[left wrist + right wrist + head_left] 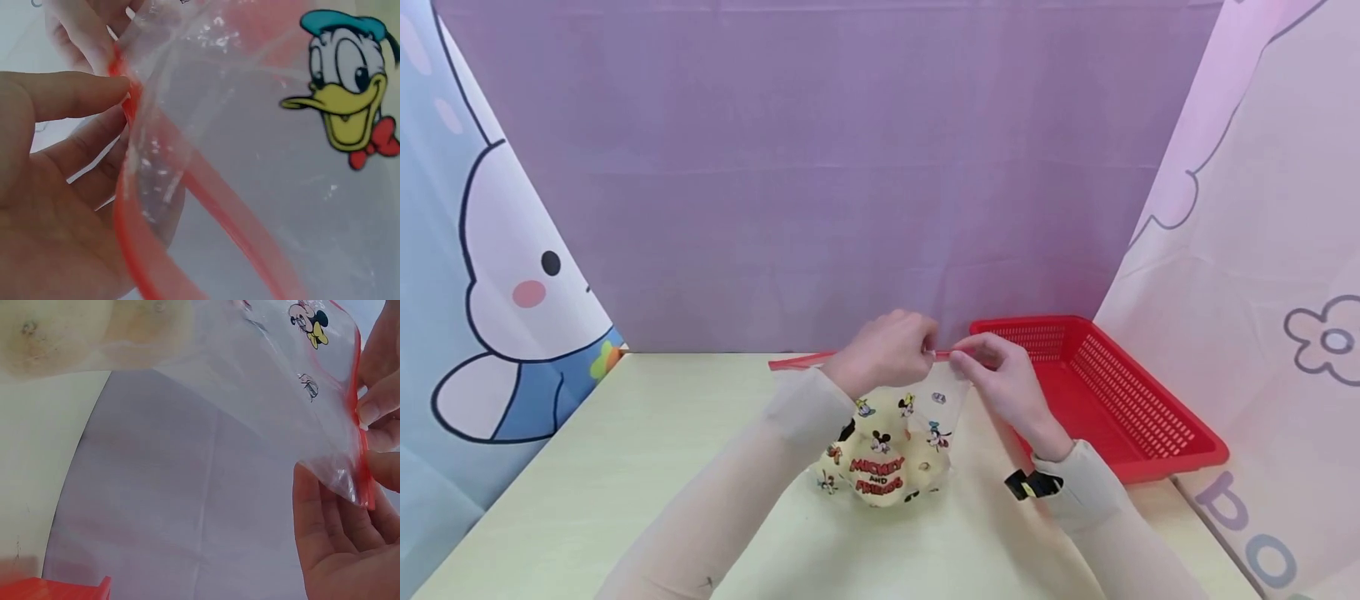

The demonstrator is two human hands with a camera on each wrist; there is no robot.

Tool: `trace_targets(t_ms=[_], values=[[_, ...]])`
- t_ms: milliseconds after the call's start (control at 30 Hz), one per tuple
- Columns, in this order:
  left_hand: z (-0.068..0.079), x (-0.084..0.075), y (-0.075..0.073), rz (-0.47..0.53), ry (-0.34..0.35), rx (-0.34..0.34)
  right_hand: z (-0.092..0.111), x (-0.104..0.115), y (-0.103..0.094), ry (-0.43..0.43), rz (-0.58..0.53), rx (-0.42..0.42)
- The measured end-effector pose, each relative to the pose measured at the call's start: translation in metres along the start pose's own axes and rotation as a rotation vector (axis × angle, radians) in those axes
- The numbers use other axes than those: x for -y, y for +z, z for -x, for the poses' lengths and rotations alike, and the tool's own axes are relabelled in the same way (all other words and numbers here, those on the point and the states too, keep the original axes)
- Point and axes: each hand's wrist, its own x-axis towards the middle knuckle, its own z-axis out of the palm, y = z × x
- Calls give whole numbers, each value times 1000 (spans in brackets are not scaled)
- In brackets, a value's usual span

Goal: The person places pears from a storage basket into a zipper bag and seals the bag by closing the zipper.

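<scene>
A clear zip bag [936, 417] with cartoon prints and a red zip strip [801, 361] stands upright on the table, its lower part bulging. Round pale-yellow things [53, 337], which look like fruit, fill its bottom. My left hand [883, 350] pinches the strip between thumb and fingers, near its right end. Close beside it, my right hand [1007, 379] pinches that right end. In the left wrist view, the two red edges [231, 225] meet at the left fingertips and spread apart away from them.
A red plastic basket [1138, 383] with perforated walls stands on the right of the pale table [572, 483], just past the right forearm. A purple cloth [820, 183] hangs behind, and printed cloths flank both sides.
</scene>
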Motion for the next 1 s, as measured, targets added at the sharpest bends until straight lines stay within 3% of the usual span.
trace_targets(t_ms=[433,767,1000], values=[[0,3,8,-43,57,-55,-2,-2,4,-22,3,-23],[9,22,5,-30,37,-91,-4,-6,1,14,0,-43],[13,27,4,0,27,-92,-4,-4,2,24,-6,-23]])
